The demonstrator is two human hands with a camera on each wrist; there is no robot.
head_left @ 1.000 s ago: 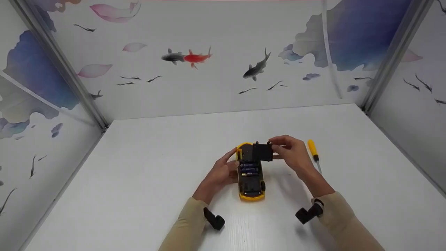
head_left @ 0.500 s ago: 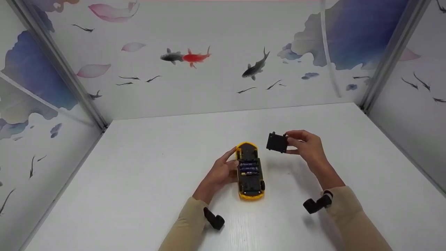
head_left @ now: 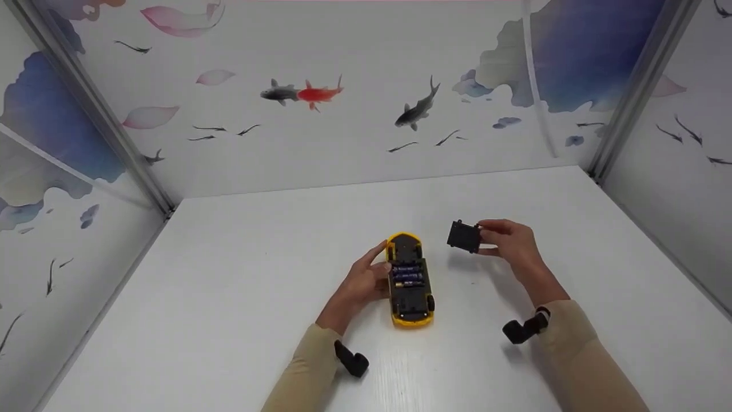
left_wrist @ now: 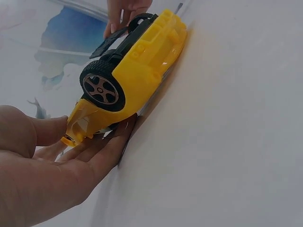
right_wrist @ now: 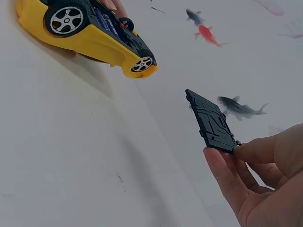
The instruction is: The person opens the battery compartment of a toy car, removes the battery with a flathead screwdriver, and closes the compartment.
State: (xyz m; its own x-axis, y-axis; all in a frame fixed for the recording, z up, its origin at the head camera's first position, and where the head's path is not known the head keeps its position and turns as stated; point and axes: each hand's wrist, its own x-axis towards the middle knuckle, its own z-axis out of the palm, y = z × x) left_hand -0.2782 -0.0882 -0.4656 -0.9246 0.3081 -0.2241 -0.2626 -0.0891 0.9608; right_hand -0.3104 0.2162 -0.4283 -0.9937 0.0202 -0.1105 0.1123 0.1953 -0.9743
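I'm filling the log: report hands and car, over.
Left hand holding upturned toy car. Right hand pinching black cover, apart from car. Batteries exposed; no obstruction seen.

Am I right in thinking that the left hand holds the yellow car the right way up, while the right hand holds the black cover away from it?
Not quite: the yellow car is upside down, with its underside and batteries facing up, as the head view shows. The left hand does hold it, and the right hand holds the black cover away from it.
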